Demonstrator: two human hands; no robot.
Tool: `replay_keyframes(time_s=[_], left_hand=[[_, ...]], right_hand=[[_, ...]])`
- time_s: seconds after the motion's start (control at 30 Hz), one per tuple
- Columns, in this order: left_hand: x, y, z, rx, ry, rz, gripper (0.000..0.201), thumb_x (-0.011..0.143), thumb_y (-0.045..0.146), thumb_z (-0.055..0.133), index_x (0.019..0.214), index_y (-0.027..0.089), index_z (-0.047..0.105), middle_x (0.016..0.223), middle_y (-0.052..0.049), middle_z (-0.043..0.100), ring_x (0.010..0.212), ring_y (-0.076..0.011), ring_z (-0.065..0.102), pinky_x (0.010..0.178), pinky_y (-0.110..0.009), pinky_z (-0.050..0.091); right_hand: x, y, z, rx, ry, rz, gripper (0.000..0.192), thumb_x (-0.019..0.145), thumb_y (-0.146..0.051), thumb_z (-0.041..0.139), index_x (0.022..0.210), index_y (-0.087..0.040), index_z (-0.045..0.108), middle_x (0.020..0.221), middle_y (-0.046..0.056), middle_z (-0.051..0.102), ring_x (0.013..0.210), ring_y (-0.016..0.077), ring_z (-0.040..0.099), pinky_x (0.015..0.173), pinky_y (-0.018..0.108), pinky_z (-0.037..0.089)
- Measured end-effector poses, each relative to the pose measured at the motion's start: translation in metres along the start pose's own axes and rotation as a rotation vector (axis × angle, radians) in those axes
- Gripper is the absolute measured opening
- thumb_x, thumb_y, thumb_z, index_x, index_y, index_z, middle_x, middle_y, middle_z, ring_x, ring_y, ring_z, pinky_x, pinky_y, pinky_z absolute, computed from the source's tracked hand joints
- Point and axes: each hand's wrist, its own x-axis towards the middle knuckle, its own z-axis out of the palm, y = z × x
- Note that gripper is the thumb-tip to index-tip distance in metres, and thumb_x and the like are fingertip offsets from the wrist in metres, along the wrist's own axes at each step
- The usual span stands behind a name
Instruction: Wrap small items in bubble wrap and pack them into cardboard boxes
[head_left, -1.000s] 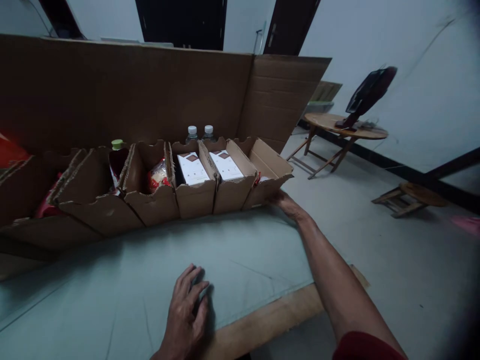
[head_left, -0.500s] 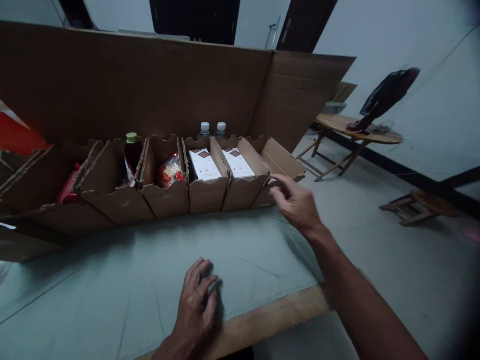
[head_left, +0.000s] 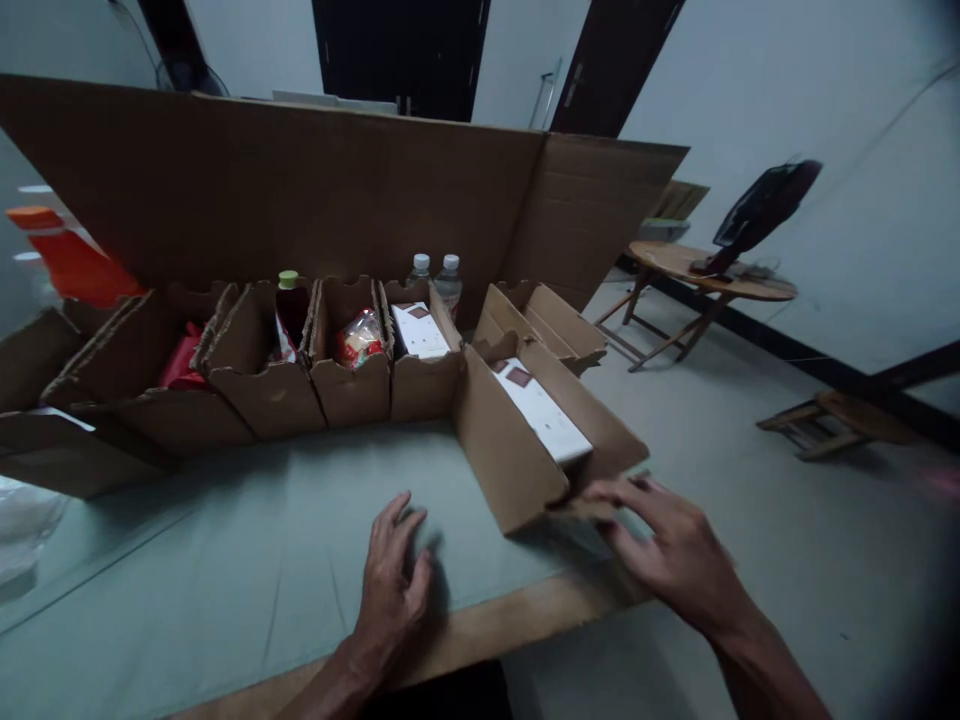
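My right hand (head_left: 667,545) grips the front edge of a cardboard bin (head_left: 499,450), which sticks out from the row toward me. Inside that bin lies a white box (head_left: 541,410) with brown marks. My left hand (head_left: 394,570) rests on the green tablecloth (head_left: 300,530) near the table's front edge, fingers apart, holding nothing. Left of the pulled bin stands another cardboard bin (head_left: 427,390) with a similar white box (head_left: 420,331). Behind its far right side is one more bin (head_left: 566,325), whose inside I cannot see fully.
Further left, bins hold a red-wrapped packet (head_left: 361,340), a dark bottle with a green cap (head_left: 289,300) and a red package (head_left: 182,360). Two clear bottles (head_left: 450,282) stand behind the row, before a tall cardboard screen (head_left: 337,190). A round wooden table (head_left: 675,260) carries a fan.
My right hand has taken hold of the cardboard bin with a white box and drawn it out of the row, toward me and rightward. My left hand has barely moved.
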Motion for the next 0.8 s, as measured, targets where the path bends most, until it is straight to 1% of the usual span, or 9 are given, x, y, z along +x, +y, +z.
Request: replay_keyframes(time_s=[0.1, 0.17, 0.27, 0.3, 0.33, 0.43, 0.53, 0.63, 0.8], left_hand=[[0.01, 0.009, -0.006, -0.085, -0.021, -0.117, 0.052, 0.09, 0.016, 0.053, 0.141, 0.022, 0.051, 0.147, -0.015, 0.052, 0.136, -0.0282, 0.052, 0.107, -0.051, 0.05], [0.026, 0.018, -0.005, -0.152, -0.069, -0.178, 0.064, 0.089, 0.021, 0.057, 0.151, 0.022, 0.04, 0.153, -0.016, 0.047, 0.14, -0.0296, 0.048, 0.11, -0.051, 0.047], [0.058, 0.031, 0.006, -0.26, -0.173, -0.19, 0.079, 0.083, 0.025, 0.063, 0.156, 0.02, 0.032, 0.158, -0.017, 0.041, 0.144, -0.0329, 0.043, 0.116, -0.056, 0.04], [0.066, 0.034, 0.011, -0.3, -0.217, -0.178, 0.08, 0.081, 0.024, 0.064, 0.155, 0.019, 0.033, 0.157, -0.017, 0.043, 0.145, -0.0334, 0.043, 0.117, -0.056, 0.038], [0.072, 0.038, 0.017, -0.34, -0.259, -0.165, 0.08, 0.079, 0.023, 0.064, 0.153, 0.018, 0.036, 0.155, -0.017, 0.046, 0.144, -0.0332, 0.043, 0.118, -0.056, 0.038], [0.068, 0.043, 0.027, -0.425, -0.299, -0.159, 0.072, 0.078, 0.021, 0.061, 0.148, 0.018, 0.043, 0.148, -0.014, 0.055, 0.138, -0.0313, 0.051, 0.116, -0.052, 0.041], [0.04, 0.038, 0.019, -0.382, -0.183, -0.221, 0.065, 0.081, 0.024, 0.061, 0.145, 0.021, 0.046, 0.143, -0.013, 0.058, 0.133, -0.0312, 0.055, 0.114, -0.049, 0.045], [0.018, 0.024, -0.011, -0.26, 0.006, -0.372, 0.062, 0.082, 0.032, 0.064, 0.141, 0.021, 0.049, 0.138, -0.014, 0.06, 0.129, -0.0334, 0.057, 0.112, -0.051, 0.046], [0.03, -0.008, -0.077, -0.149, 0.295, -0.544, 0.065, 0.078, 0.046, 0.07, 0.136, 0.02, 0.053, 0.125, -0.012, 0.065, 0.113, -0.0294, 0.063, 0.108, -0.05, 0.044]], right_hand=[[-0.063, 0.014, -0.024, 0.084, 0.047, 0.063, 0.021, 0.074, -0.037, 0.066, 0.09, -0.046, 0.075, 0.084, 0.003, 0.078, 0.076, 0.0335, 0.075, 0.074, 0.052, 0.059], [-0.096, 0.021, -0.029, 0.131, 0.191, 0.196, 0.036, 0.073, -0.043, 0.07, 0.105, -0.058, 0.07, 0.092, 0.005, 0.078, 0.083, 0.0384, 0.074, 0.079, 0.061, 0.059], [-0.131, 0.028, -0.015, 0.259, 0.509, 0.42, 0.064, 0.071, -0.056, 0.067, 0.131, -0.07, 0.048, 0.112, 0.011, 0.074, 0.106, 0.0437, 0.068, 0.084, 0.065, 0.056], [-0.14, 0.031, -0.005, 0.276, 0.54, 0.468, 0.068, 0.069, -0.06, 0.065, 0.133, -0.071, 0.045, 0.114, 0.012, 0.073, 0.11, 0.0445, 0.067, 0.082, 0.064, 0.056], [-0.147, 0.033, 0.006, 0.263, 0.507, 0.497, 0.07, 0.068, -0.063, 0.065, 0.135, -0.068, 0.045, 0.113, 0.013, 0.074, 0.111, 0.0457, 0.067, 0.08, 0.064, 0.057], [-0.155, 0.038, 0.038, 0.164, 0.246, 0.466, 0.074, 0.07, -0.061, 0.066, 0.142, -0.054, 0.05, 0.111, 0.01, 0.076, 0.112, 0.049, 0.066, 0.086, 0.07, 0.057], [-0.136, 0.03, 0.06, 0.221, 0.161, 0.37, 0.06, 0.077, -0.057, 0.061, 0.137, -0.06, 0.052, 0.111, 0.001, 0.077, 0.115, 0.045, 0.066, 0.094, 0.067, 0.056], [-0.087, 0.007, 0.08, 0.349, 0.011, 0.288, 0.04, 0.08, -0.055, 0.06, 0.12, -0.062, 0.062, 0.109, -0.004, 0.077, 0.111, 0.0413, 0.069, 0.093, 0.062, 0.059], [0.01, -0.054, 0.134, 0.575, -0.157, 0.051, 0.067, 0.077, -0.046, 0.066, 0.141, -0.046, 0.049, 0.133, -0.002, 0.068, 0.116, 0.0347, 0.067, 0.099, 0.056, 0.056]])
